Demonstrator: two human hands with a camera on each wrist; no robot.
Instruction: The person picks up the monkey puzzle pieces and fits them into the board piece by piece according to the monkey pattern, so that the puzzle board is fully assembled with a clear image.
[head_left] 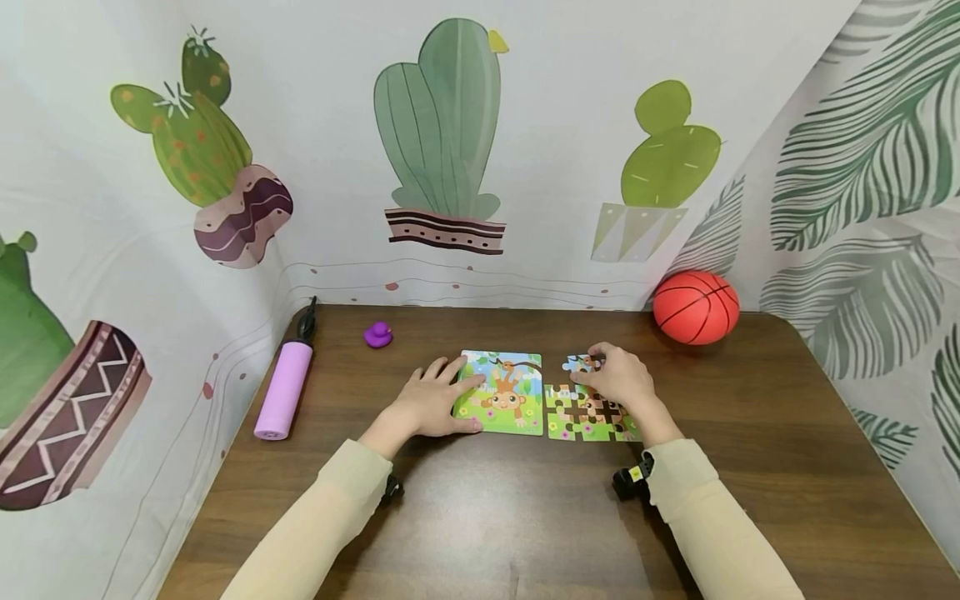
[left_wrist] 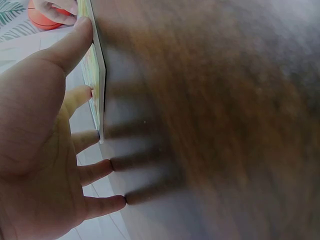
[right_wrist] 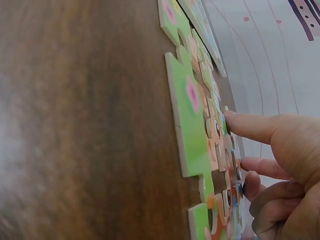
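Note:
My left hand (head_left: 433,402) has its fingers spread, with the thumb and forefinger touching a square monkey picture board (head_left: 517,421). In the left wrist view, the other fingertips (left_wrist: 119,201) reach down to the table beside the board's edge. Right of the board lies a partly joined jigsaw puzzle (head_left: 561,423) with the same monkey scene and gaps between some pieces. At its far edge my right hand (head_left: 621,379) pinches a blue puzzle piece (head_left: 572,365) between thumb and forefinger. Its remaining fingers curl in, as the right wrist view shows; the hand hides the puzzle's far right part.
On the brown table (head_left: 510,517), a purple rubber duck (head_left: 378,335) and a pink hand pump (head_left: 285,390) with a black end lie to the left. A red ball (head_left: 696,307) sits at the back right. A cactus-print cloth (head_left: 555,167) hangs behind.

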